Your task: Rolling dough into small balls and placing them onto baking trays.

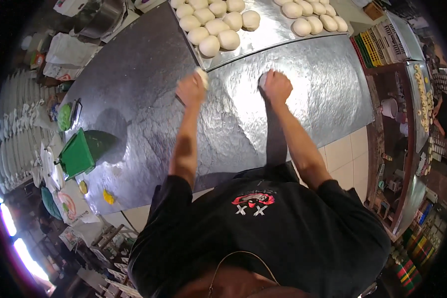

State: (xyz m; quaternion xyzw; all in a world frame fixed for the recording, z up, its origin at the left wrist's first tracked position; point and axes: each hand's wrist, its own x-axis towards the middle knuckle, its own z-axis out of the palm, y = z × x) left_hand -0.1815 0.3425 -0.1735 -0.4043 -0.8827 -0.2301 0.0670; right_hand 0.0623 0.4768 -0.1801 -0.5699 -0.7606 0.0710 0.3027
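Note:
On the metal worktable (154, 124), my left hand (189, 91) curls around a pale piece of dough (202, 77), part of which shows past the fingers on its right side. To the right, my right hand (278, 87) is closed and pressed low over the table. A greyish-pale edge, which looks like dough, shows at its left side; the hand hides the rest. Beyond both hands, several round dough balls (215, 26) sit in rows on a metal tray (263, 39). Another group of dough balls (313, 22) lies farther right on it.
A green plastic container (78, 155) stands at the table's left side, near a green bag (64, 117) and a yellow scrap (108, 197). Stacked crates (377, 45) and a wooden shelf (405, 149) are at the right. Another person's hand (438, 125) shows at far right.

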